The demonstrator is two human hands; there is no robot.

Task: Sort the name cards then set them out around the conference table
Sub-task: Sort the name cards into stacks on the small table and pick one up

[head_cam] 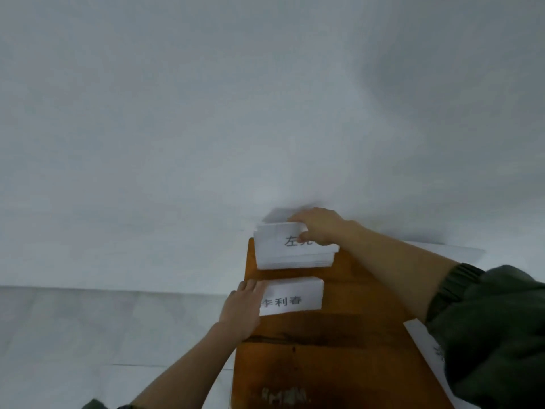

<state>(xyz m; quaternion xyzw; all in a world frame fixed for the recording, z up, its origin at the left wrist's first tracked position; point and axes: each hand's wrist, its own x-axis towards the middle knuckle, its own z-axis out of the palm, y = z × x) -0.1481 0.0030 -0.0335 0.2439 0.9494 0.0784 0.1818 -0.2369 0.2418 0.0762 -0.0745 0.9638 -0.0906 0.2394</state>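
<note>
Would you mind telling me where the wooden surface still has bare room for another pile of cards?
The wooden surface is bare below the near stack held by the left hand. It is crowded at the far end, where the right hand grips the far stack.

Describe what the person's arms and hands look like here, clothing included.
Both hands are bare, with no gloves, rings or watch showing. The right hand has its dark olive-green sleeve with ribbed knit cuff pushed up, baring the forearm. The left hand shows a bare forearm too, with only a scrap of matching dark fabric at the bottom edge.
</note>
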